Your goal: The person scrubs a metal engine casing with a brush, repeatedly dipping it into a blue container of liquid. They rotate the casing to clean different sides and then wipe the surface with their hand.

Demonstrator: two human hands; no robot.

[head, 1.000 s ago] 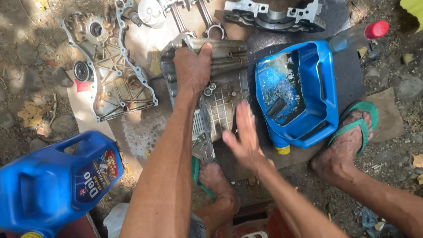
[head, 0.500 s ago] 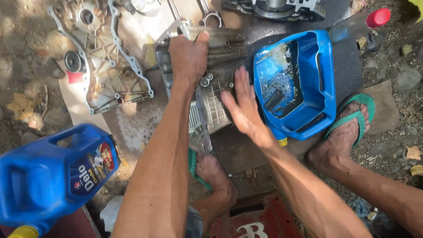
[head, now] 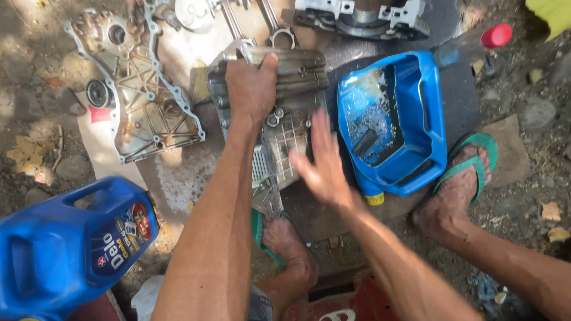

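At the centre of the frame we grip the far edge of a grey metal engine casing point(head: 285, 113) with our left hand point(head: 250, 89), fingers curled over it. Our right hand point(head: 321, 160) hovers spread and blurred above its near side, beside a cut-open blue oil jug point(head: 428, 113).

Both arms bare, no sleeves, no gloves or rings on left hand point(head: 251, 89) or right hand point(head: 324, 163). Legs bare. Green flip-flops point(head: 476, 156) on both feet, green straps.
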